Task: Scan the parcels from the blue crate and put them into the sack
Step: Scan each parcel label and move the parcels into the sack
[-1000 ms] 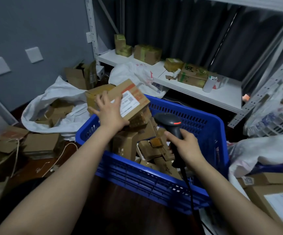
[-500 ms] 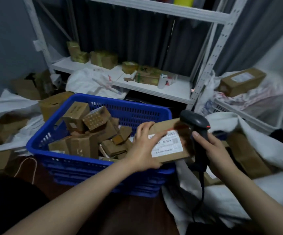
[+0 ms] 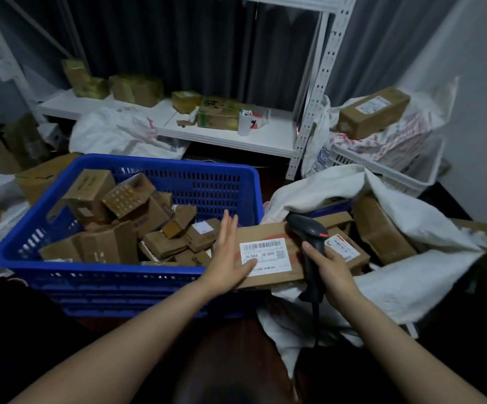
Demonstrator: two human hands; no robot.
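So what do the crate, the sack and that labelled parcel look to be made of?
Blue crate: rigid moulded plastic, going by its slotted walls and thick smooth rim. Sack: white and matt, probably woven plastic fabric. It creases and slumps softly, but the weave is too blurred to confirm. Labelled parcel: brown matt cardboard, with a white, paper-like printed label.

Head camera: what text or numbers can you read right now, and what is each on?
"J6-S04 J6-S04": on the white label of the flat parcel by the left hand.
Barcode and small print on that label: too small to read.
Label on the small parcel in the sack: blurred.
Label on the box at upper right: blurred.
Scanner in the right hand: no text visible.
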